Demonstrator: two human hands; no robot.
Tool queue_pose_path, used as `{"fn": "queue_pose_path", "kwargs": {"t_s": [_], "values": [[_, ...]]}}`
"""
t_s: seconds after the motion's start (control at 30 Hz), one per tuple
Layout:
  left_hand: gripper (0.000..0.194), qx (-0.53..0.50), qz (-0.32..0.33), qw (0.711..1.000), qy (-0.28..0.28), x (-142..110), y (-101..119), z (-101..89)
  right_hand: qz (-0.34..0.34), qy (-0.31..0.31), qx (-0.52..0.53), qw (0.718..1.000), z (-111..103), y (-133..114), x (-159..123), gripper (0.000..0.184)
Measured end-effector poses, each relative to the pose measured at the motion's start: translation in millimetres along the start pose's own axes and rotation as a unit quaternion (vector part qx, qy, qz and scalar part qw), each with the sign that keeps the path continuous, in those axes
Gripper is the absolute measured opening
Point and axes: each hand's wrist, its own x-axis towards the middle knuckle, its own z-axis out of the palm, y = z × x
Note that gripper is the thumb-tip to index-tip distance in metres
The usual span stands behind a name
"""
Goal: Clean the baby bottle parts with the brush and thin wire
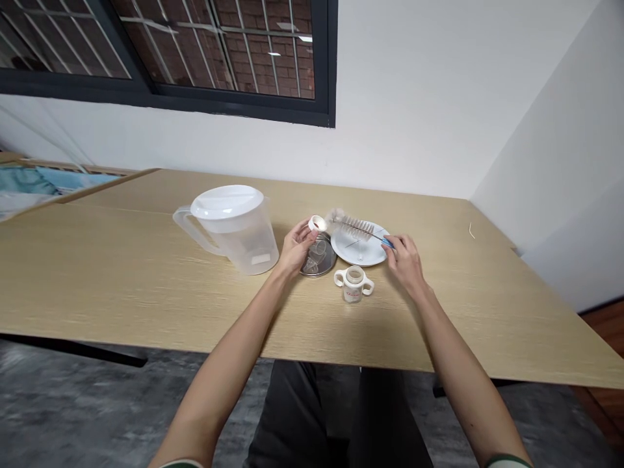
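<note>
My left hand (296, 248) pinches a small white ring-shaped bottle cap (317, 223) above a round metal tray (325, 266). Clear plastic parts (316, 255) lie in that tray. In my right hand (405, 264) is the blue handle of a bottle brush (359, 226). Its bristles point left, and the pale tip is close to the cap; whether they touch I cannot tell. Beneath the brush sits a white plate (371, 259) with a few small thin items on it. A small baby bottle with two white handles (353, 285) stands upright, uncapped, in front of the plate.
A clear plastic pitcher (246, 242) with a white lid stands left of the metal tray, its handle facing left. One thin white piece (470, 230) lies far right on the wooden table (195, 302). A wall and a barred window (219, 45) rise behind.
</note>
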Motion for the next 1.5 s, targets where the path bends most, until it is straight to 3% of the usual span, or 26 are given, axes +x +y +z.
{"fn": "queue_pose_path", "kwargs": {"t_s": [0.17,0.37,0.6,0.77,1.03,1.2,1.5], "values": [[0.069,-0.026,-0.032,0.999,0.030,1,0,0.2,0.034,0.037,0.022,0.998,-4,-1,1,0.031],[0.051,-0.062,-0.057,0.996,0.025,0,4,2.1,0.012,-0.010,0.029,0.999,-2,-6,1,0.031],[0.048,-0.079,-0.080,0.993,0.023,-2,10,4.5,0.048,0.042,0.036,0.997,-7,0,2,0.030],[0.046,-0.091,-0.090,0.991,0.027,-2,9,3.8,0.003,-0.008,0.048,0.999,-1,-9,0,0.031],[0.050,-0.067,-0.066,0.994,0.057,-1,5,1.3,0.031,0.032,0.052,0.998,-6,-7,1,0.031],[0.055,-0.044,-0.042,0.997,0.046,-2,6,2.3,0.000,-0.007,0.049,0.999,-3,-11,1,0.031],[0.063,-0.032,-0.023,0.999,0.013,-1,1,1.2,0.019,0.022,0.060,0.998,-5,-7,1,0.030]]}}
